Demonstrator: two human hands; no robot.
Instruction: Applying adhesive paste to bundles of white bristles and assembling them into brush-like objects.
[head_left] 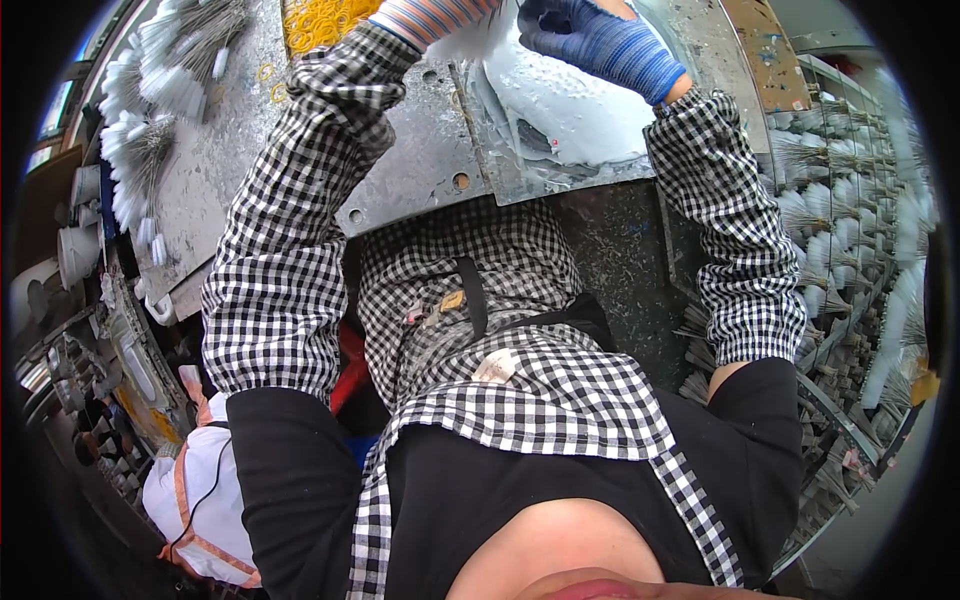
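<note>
My left hand [435,18], in a white and orange striped knit glove, reaches to the top edge of the picture, which cuts off its fingers. Just below it is a blurred white tuft [478,40] that looks like bristles; its contact with the hand is unclear. My right hand [598,45] wears a blue glove and is curled close by, its contents hidden. Both hands are above a metal plate [630,172] spread with thick white paste [560,105].
Yellow rubber bands [322,22] fill a container at the top. Bundles of white-tufted, wire-stemmed brushes [150,150] lie on the left of the metal table [400,165]. Racks of similar brushes [830,220] stand to the right. A person in white [200,500] is at lower left.
</note>
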